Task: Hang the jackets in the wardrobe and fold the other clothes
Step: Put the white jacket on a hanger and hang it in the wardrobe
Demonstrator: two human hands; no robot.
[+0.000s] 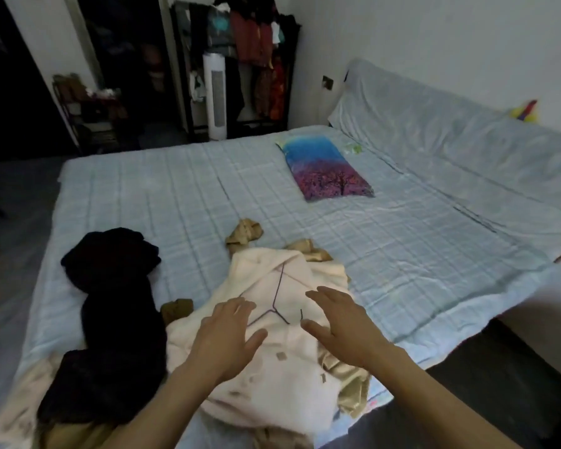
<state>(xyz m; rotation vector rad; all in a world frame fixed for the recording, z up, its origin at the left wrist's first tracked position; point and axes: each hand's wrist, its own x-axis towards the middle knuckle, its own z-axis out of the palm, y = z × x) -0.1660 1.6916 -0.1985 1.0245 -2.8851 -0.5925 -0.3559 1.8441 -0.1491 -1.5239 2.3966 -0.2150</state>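
Observation:
A cream fleece jacket [272,361] lies crumpled on the near edge of the bed [162,196], with a thin dark wire hanger [277,296] resting on top of it. My left hand [227,338] hovers over the jacket's left part, fingers spread, beside the hanger's left arm. My right hand [344,322] hovers just right of the hanger, fingers straight, holding nothing. A black garment [110,319] sprawls to the left. Tan clothing [245,236] pokes out behind and under the cream jacket.
A colourful tree-print pillow [324,168] lies further up the bed. A clothes rack [250,43] full of hanging garments and a white tower fan [216,95] stand beyond the bed's far edge. A dark open wardrobe [123,66] is at the back left.

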